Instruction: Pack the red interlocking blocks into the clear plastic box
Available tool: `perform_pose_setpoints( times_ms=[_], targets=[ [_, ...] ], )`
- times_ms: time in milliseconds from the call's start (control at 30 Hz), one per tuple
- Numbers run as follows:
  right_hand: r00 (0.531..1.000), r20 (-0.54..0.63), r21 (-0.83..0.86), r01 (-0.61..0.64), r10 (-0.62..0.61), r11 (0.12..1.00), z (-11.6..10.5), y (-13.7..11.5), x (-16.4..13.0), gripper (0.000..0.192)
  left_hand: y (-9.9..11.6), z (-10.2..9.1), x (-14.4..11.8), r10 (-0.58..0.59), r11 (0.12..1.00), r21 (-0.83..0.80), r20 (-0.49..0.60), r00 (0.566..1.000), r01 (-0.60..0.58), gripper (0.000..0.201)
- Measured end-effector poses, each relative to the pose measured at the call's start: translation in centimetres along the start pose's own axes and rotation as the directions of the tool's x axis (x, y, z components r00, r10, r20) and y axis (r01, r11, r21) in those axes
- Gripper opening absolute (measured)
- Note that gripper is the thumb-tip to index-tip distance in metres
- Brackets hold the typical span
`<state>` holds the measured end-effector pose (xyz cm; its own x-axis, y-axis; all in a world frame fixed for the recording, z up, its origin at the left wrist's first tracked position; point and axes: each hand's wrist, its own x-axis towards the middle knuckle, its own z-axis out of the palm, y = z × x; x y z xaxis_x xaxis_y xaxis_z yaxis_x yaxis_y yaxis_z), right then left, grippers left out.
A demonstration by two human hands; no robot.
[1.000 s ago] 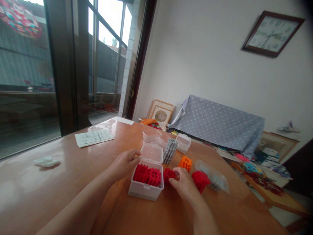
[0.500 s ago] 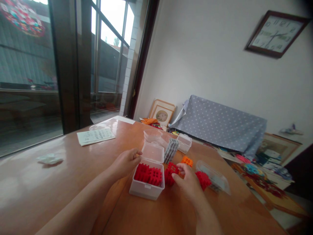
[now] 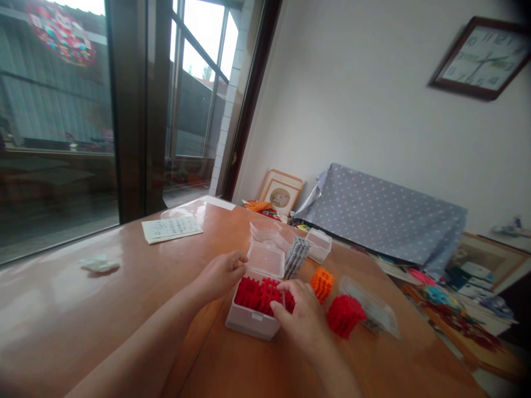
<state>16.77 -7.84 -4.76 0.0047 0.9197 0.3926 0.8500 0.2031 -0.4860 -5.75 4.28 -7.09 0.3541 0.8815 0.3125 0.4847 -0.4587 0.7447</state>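
A clear plastic box (image 3: pixel 251 325) stands on the table with its lid (image 3: pixel 265 260) flipped back and red notched building blocks (image 3: pixel 248 293) packed inside. My left hand (image 3: pixel 227 271) has its fingers pinched at the lid's left edge near the back corner. Over the box's right side, my right hand (image 3: pixel 296 304) grips a red notched block (image 3: pixel 271 290) between thumb and fingers. More red shows behind those fingers. Farther right sit a stack of orange blocks (image 3: pixel 322 284) and a stack of red blocks (image 3: pixel 345 316). A grey stack (image 3: pixel 297 257) leans behind the box.
A clear lidded container (image 3: pixel 369 307) lies at the right. Behind are a smaller clear box (image 3: pixel 318 245) and clear plastic lids (image 3: pixel 267 233). A handwritten paper pad (image 3: pixel 172 228) and a crumpled packet (image 3: pixel 99 263) lie at the left of the wooden table (image 3: pixel 215 354).
My right hand has moved left to the box with a red block from beside it. The orange stack is now more exposed. My left hand stays by the lid; the view has shifted slightly.
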Motion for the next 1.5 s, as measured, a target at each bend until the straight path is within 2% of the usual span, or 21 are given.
perform_pose_setpoints(
  times_ms=[367,500,700,933,1133,1300,1433,1500],
  targets=[
    [0.999,0.017,-0.005,0.048,-0.048,0.999,0.0,0.5,0.0,0.016,0.7,-0.4,-0.2,0.020,0.999,0.036,-0.004,1.000,-0.020,0.026],
    [0.996,0.041,0.014,0.079,-0.080,0.997,-0.1,0.3,-0.2,0.023,0.5,-0.3,-0.2,0.013,0.999,0.031,-0.006,1.000,-0.013,0.027],
    [0.996,0.048,-0.006,0.073,-0.073,0.997,0.0,0.4,-0.3,0.025,0.1,0.0,-0.1,0.011,1.000,-0.010,-0.004,1.000,-0.011,0.028],
    [0.997,0.070,0.063,0.010,-0.014,0.998,0.3,0.4,-0.2,0.028,0.0,0.1,-0.1,0.011,1.000,-0.027,-0.012,1.000,-0.011,0.026],
    [0.998,0.064,0.078,0.004,-0.009,0.997,0.6,0.6,-0.3,0.031,0.1,-0.1,-0.1,0.008,1.000,0.013,-0.011,1.000,-0.007,0.028],
    [1.000,-0.013,0.161,0.003,-0.001,0.987,0.1,1.4,0.1,0.027,0.0,0.0,0.0,0.006,1.000,0.027,-0.005,1.000,-0.006,0.029],
    [0.979,-0.147,0.205,-0.108,0.140,0.973,-1.0,3.9,0.6,0.030,0.0,-0.1,-0.1,-0.003,1.000,0.028,-0.007,1.000,0.003,0.031],
    [0.966,-0.172,0.188,-0.162,0.194,0.969,-1.2,5.5,0.6,0.034,0.1,-0.2,-0.1,-0.004,1.000,0.024,-0.004,1.000,0.004,0.031]
  ],
)
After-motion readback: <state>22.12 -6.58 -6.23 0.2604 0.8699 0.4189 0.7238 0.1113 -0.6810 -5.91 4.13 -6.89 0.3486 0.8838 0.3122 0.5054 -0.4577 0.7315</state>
